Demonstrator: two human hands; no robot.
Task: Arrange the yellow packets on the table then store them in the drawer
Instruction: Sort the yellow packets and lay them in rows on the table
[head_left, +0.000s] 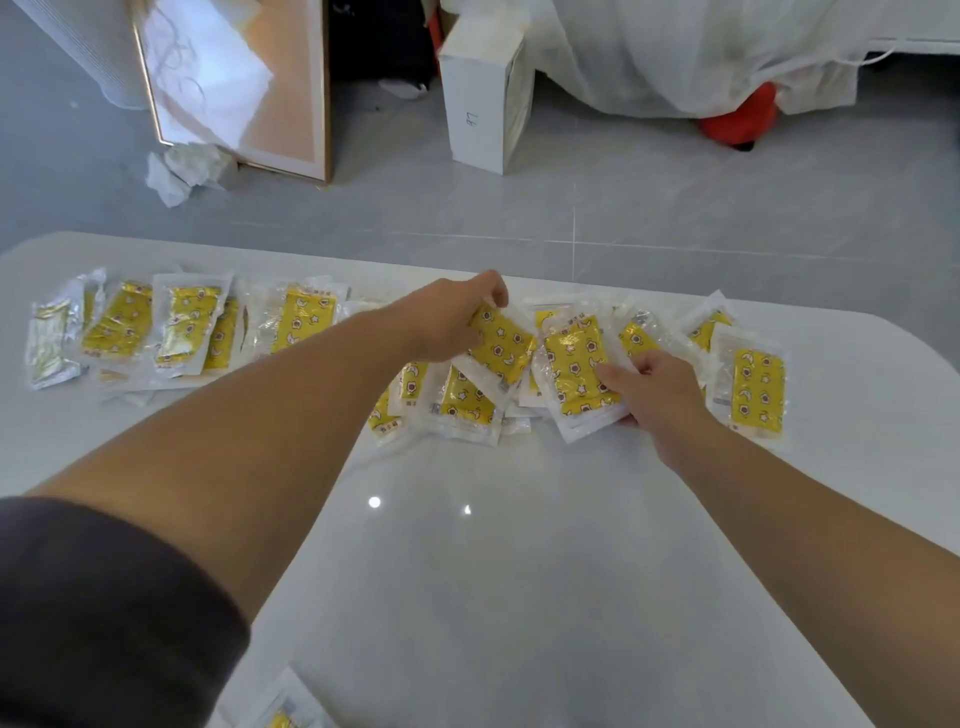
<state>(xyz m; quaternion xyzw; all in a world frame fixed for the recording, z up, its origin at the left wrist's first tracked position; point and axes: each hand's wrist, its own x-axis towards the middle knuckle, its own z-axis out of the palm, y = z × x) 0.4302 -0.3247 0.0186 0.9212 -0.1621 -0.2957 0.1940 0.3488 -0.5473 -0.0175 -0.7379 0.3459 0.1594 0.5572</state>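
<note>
Fingers (612, 373) pinching packets (574, 364), left hand (445, 325) farther out

Packets (306, 322) overlap in a row across the far side of the table (467, 571) (another packet (280, 719) lies at its near edge). Beyond, a box (478, 104) stands right of a frame (304, 130).

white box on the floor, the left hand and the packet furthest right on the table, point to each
white box (478, 104): head view, on its front face
left hand (447, 322): head view, on the back of the hand
far right packet (757, 389): head view, on its yellow middle
</note>
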